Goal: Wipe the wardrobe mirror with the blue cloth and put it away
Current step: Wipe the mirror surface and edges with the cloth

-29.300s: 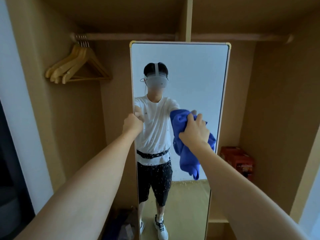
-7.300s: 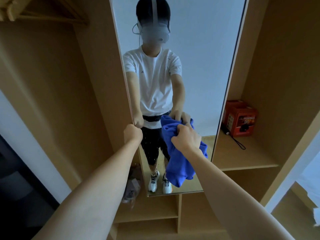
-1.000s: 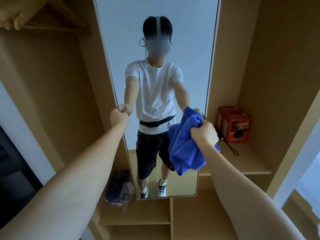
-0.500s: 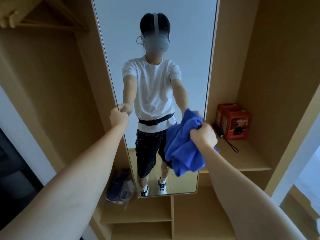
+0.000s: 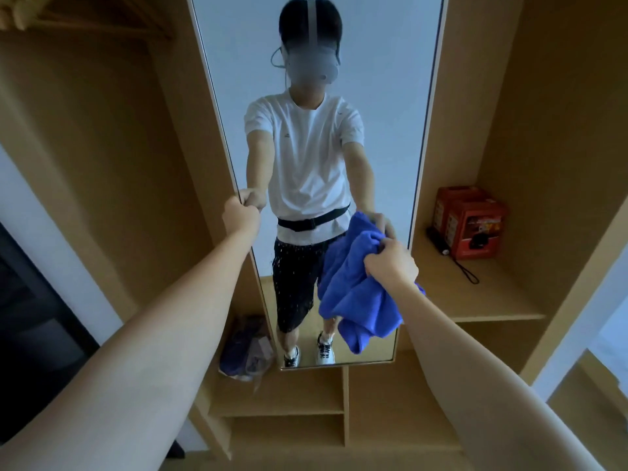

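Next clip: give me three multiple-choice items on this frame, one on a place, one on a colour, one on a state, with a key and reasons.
1. Where does the red box stand?
A. On the shelf to the right of the mirror
B. On the floor
C. On top of the mirror

2. What colour is the cloth?
A. Green
B. Blue
C. White

3. What is the left hand doing?
A. Hanging free
B. Holding a hanger
C. Gripping the mirror's left edge

Key: 1 A, it sits on the shelf beside the mirror. 2 B, plainly blue in the right hand. 3 C, fingers closed on the frame.

Blue cloth [image 5: 360, 294], red box [image 5: 470, 226]
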### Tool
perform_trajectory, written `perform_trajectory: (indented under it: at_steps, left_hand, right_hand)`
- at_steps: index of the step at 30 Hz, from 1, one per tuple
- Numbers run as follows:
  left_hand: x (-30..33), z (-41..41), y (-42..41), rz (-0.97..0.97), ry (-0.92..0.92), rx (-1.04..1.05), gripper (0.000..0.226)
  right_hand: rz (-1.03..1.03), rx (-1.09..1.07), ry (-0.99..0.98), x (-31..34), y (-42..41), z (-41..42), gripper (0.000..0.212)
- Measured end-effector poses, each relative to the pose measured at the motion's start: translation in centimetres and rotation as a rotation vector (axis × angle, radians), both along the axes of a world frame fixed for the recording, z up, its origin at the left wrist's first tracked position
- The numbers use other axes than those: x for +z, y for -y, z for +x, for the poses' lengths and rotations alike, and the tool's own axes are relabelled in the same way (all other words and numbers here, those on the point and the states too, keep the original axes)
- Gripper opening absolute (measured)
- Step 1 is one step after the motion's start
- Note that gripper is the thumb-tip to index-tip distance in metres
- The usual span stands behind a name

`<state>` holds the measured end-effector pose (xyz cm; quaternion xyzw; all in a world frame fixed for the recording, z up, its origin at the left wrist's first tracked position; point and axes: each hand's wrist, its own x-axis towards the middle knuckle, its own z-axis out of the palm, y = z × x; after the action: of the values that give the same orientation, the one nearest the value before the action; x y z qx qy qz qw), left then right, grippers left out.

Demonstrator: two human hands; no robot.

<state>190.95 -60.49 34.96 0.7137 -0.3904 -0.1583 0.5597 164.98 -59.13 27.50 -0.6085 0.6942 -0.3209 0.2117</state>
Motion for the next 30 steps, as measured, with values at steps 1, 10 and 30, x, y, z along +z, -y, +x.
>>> perform_trajectory:
  at_steps: [1,10,30]
  left_hand:
    - [0.1,-0.1,-0.1,-0.012,-0.008,-0.001,0.055]
    - [-3.5,0.6,-1.0,0.061,-0.141,-0.133,0.060]
    - [-5.4,2.5,-2.8,0.038,-0.374,-0.287,0.035]
  right_hand:
    - [0.057,0.036,-0.061,-1.6,-0.4,0.1,0.020]
    - [-0.316,0.021,0.189,4.8,-1.2,3.7,0.019]
    - [-0.539,0.130,-0.133,5.2,0.1,13.0,0.022]
